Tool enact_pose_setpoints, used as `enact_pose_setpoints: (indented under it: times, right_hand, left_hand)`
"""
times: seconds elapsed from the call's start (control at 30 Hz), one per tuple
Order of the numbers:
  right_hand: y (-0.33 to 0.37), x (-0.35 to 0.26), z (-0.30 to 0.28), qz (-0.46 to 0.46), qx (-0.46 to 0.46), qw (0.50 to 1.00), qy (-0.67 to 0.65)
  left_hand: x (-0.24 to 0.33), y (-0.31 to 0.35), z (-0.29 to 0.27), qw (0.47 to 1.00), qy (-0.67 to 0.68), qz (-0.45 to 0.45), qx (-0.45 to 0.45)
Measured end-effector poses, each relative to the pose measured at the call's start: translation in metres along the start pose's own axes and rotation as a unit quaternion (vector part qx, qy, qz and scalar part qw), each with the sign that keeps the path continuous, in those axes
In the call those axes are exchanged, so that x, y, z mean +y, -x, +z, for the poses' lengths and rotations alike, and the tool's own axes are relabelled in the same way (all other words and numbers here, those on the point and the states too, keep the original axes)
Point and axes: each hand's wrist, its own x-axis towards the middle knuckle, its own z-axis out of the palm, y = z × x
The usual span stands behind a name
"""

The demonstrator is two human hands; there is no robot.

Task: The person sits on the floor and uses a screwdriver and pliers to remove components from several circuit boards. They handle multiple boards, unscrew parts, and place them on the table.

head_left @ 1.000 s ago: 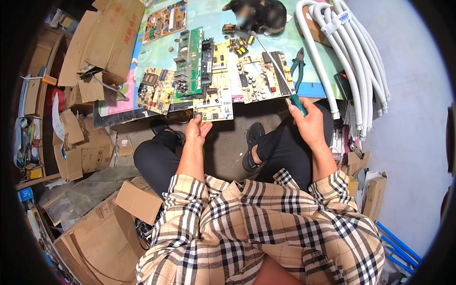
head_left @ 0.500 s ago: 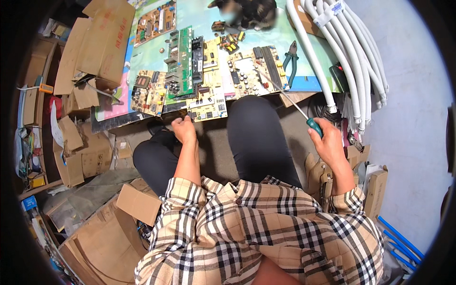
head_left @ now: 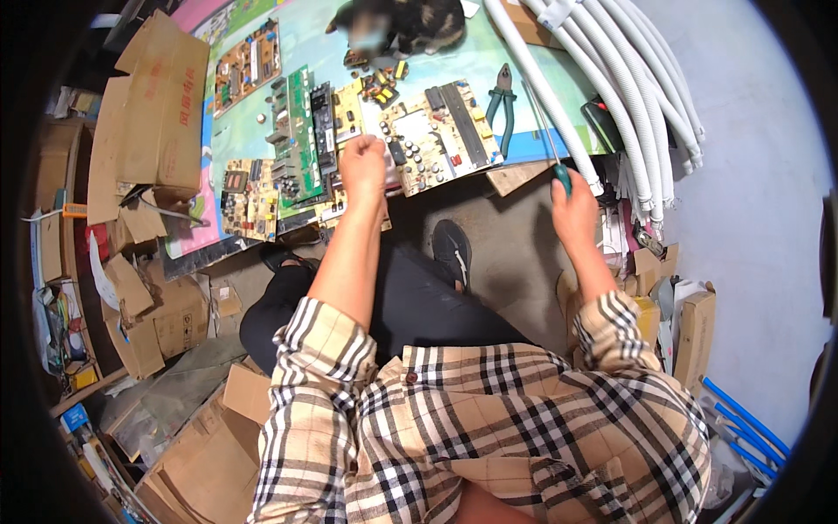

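My right hand (head_left: 573, 214) is wrapped round the green handle of a screwdriver (head_left: 562, 178), its long shaft pointing away over the table's right side. Over the circuit boards, my left hand (head_left: 362, 166) has its fingers curled together; whatever they hold, if anything, is hidden. Just left of that hand stands a green circuit board (head_left: 302, 131) beside a black strip of parts. A tan circuit board (head_left: 408, 175) with a dark heatsink lies to its right. Another tan board (head_left: 249, 210) sits at the near left edge. My left forearm covers part of a board below it.
Green-handled pliers (head_left: 496, 113) lie left of the screwdriver. A cat (head_left: 432, 26) sits at the far side, near loose coils and components (head_left: 381, 87). White corrugated hoses (head_left: 620, 96) hang over the right edge. Cardboard boxes (head_left: 157, 122) crowd the left.
My left hand has moved from the table's front edge up over the boards. My right hand has shifted farther forward, turning the screwdriver more upright in the picture. My legs have moved and the view has shifted.
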Motion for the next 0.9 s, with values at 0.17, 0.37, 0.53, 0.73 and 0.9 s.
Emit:
enact_pose_setpoints:
  times: [0.17,0.37,0.53,0.73,0.9]
  right_hand:
    - [-0.048,-0.005,0.053,0.021,-0.005,0.997,0.076]
    - [-0.078,-0.007,0.065,-0.062,0.066,0.990,0.105]
    - [-0.078,-0.052,0.063,-0.042,-0.026,0.995,0.084]
    - [-0.110,-0.071,0.084,0.095,-0.143,0.967,0.187]
    - [-0.141,-0.070,0.078,0.127,-0.237,0.947,0.177]
  left_hand:
    - [-0.044,0.012,0.034,0.971,0.057,-0.194,0.131]
    - [-0.077,0.017,0.000,0.947,0.073,-0.311,0.011]
    - [-0.072,0.016,-0.002,0.941,0.122,-0.316,-0.012]
    - [-0.058,0.018,0.002,0.934,0.179,-0.300,-0.074]
    - [-0.051,0.003,-0.005,0.884,0.323,-0.245,-0.234]
